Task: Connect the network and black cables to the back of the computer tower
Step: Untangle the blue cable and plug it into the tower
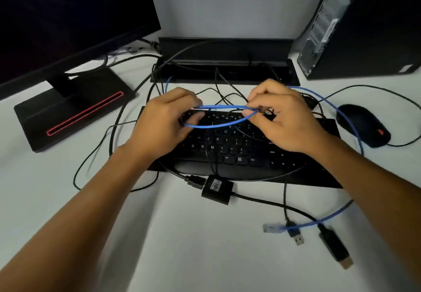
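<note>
Head view showed the blue network cable (218,126) stretched in a narrow loop between both hands, just above the black keyboard (239,152). At the loop's left end the left hand (166,125) pinched it with curled fingers, and at the right end the right hand (284,121) pinched it between fingertips and thumb. From the right hand the cable ran out past the mouse (364,125), curved down along the right forearm and ended in its clear plug (272,227), lying on the white desk (193,246) well apart from both hands. Beside that plug lay a black USB connector (297,237) and a larger black connector (336,248). A small black adapter box (217,189) sat just below the keyboard. Farther back stood the computer tower (364,29) at right, its rear panel facing the hands, and the monitor (68,18) at left.
</note>
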Available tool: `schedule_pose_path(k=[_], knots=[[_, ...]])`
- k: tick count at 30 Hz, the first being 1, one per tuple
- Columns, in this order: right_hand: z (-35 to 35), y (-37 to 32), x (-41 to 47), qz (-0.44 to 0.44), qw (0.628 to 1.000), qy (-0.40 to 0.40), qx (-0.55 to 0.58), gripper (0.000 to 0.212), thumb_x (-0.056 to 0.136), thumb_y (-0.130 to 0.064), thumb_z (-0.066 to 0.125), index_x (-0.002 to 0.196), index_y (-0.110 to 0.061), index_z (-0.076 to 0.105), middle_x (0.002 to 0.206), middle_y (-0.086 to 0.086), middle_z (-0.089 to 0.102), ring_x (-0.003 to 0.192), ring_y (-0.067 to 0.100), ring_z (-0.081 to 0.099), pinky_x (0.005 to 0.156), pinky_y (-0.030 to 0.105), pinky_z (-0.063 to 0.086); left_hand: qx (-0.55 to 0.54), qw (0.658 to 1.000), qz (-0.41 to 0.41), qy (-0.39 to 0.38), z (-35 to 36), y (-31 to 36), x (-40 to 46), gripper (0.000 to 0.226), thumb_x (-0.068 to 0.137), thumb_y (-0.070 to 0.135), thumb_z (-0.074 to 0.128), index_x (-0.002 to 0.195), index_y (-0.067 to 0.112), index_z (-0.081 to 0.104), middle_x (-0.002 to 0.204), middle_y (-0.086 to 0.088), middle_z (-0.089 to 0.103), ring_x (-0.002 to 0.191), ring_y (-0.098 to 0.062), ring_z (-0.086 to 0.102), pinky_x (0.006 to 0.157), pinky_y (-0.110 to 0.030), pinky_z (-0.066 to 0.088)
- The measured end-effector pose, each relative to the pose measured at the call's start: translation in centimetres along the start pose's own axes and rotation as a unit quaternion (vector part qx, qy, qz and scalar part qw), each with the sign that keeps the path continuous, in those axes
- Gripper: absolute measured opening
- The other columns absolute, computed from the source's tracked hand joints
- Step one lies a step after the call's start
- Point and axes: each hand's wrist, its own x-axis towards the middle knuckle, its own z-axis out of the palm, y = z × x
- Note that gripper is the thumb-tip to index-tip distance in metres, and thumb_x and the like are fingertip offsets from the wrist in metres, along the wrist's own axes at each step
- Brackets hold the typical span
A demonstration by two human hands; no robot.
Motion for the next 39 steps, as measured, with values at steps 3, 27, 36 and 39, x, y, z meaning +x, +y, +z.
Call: schedule_pose_path(k=[3,27,36,39], knots=[[-1.4,-1.0,-0.2,0.037,0.997,0.054,0.052,0.006,0.093,-0.01,0.071,0.097,-0.01,0.075,0.108,0.003,0.06,0.091,0.016,0.064,0.079,0.037,0.057,-0.019,1.0,-0.007,0.004,-0.9,0.9,0.9,0.016,0.096,0.026,0.068,0.094,0.01,0.068,0.099,0.0,0.068,0.087,-0.02,0.064,0.082,-0.035,0.052],[-5.2,-2.9,-0.4,0.095,0.973,0.136,0.159,0.022,0.107,-0.012,0.049,0.108,-0.031,0.059,0.073,0.001,0.063,0.067,0.024,0.064,0.075,0.051,0.062,-0.331,0.917,-0.187,0.123,-0.3,2.8,5.5,0.022,0.102,0.009,0.058,0.112,0.016,0.076,0.072,0.009,0.065,0.073,-0.015,0.062,0.081,-0.027,0.051],[-6.7,-2.3,2.9,0.049,0.985,0.163,-0.017,0.03,0.096,-0.009,0.067,0.121,-0.025,0.069,0.08,0.0,0.063,0.068,0.023,0.059,0.07,0.031,0.054,-0.475,0.852,-0.201,0.091,-3.6,0.7,6.5,0.027,0.1,0.018,0.048,0.091,0.014,0.073,0.066,-0.002,0.039,0.067,-0.016,0.039,0.073,-0.029,0.044],[-6.6,-1.4,4.4,0.119,0.987,0.051,-0.092,0.006,0.096,-0.016,0.069,0.095,-0.019,0.074,0.072,-0.007,0.065,0.064,0.012,0.059,0.071,0.031,0.053,-0.559,0.793,-0.215,0.112,-4.0,0.4,6.8,0.026,0.101,0.015,0.043,0.085,0.011,0.063,0.067,-0.002,0.029,0.063,-0.016,0.033,0.071,-0.03,0.047]])
